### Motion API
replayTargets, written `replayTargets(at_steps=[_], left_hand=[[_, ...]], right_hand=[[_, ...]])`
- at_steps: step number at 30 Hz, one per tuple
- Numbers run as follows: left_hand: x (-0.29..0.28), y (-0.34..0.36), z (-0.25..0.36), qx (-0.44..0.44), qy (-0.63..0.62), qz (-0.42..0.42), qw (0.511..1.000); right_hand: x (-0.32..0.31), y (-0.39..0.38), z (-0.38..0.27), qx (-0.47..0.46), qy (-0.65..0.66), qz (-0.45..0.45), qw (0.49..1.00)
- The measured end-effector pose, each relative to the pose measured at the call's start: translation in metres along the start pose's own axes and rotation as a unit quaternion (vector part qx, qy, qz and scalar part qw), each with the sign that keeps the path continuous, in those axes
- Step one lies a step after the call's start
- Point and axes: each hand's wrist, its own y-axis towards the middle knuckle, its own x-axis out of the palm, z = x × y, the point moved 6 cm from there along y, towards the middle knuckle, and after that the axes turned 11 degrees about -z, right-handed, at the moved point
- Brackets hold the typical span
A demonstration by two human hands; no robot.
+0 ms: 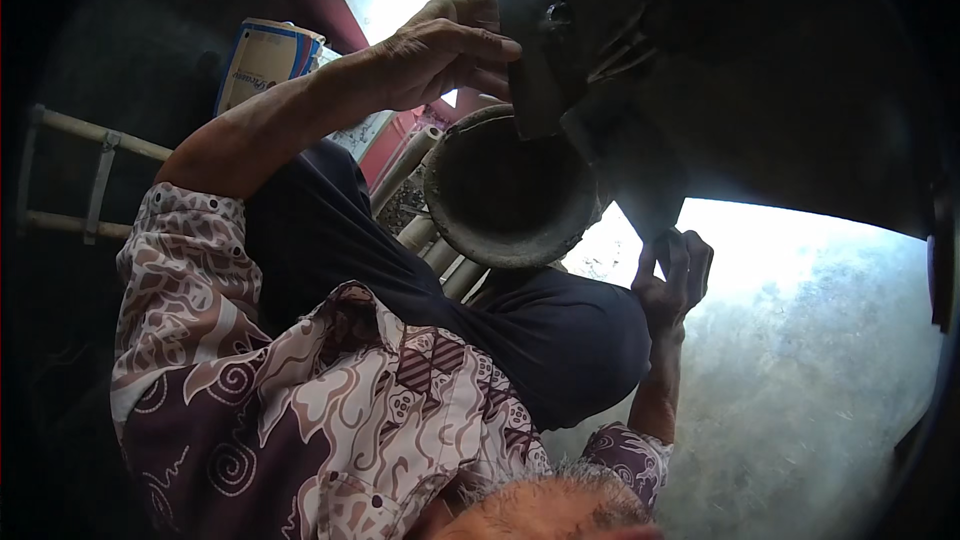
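A dark, flat rectangular piece [537, 90] is upright in my left hand [440, 50], with the fingers closed along its left edge. Small glossy lumps show near its top. My right hand [677, 275] pinches the narrow end of a dark, flat blade-like tool [640, 165], which widens toward the piece. Shadow hides whether the two touch. Below them sits a round, worn basin [447, 215] with a rough rim, just beyond my knees; its inside is too dark to make out.
Bamboo poles [407, 172] lie beside and under the basin. At the left stand a printed carton [268, 65] and a bamboo rail [105, 145]. A large dark surface [800, 90] fills the upper right, with a pale floor [800, 340] below it.
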Motion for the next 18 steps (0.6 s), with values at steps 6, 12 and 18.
replayTargets(at_steps=[6,12,18], left_hand=[[0.001,0.006,0.004,0.032,-0.005,-0.024,0.999],[0.025,0.004,0.001,0.032,-0.037,-0.035,0.998],[0.035,0.016,-0.006,0.016,-0.085,-0.057,0.995]], right_hand=[[0.010,0.017,-0.006,0.021,-0.018,0.029,0.999],[0.022,0.022,-0.009,0.039,0.013,0.042,0.998],[0.028,0.016,-0.005,0.020,0.036,0.070,0.997]])
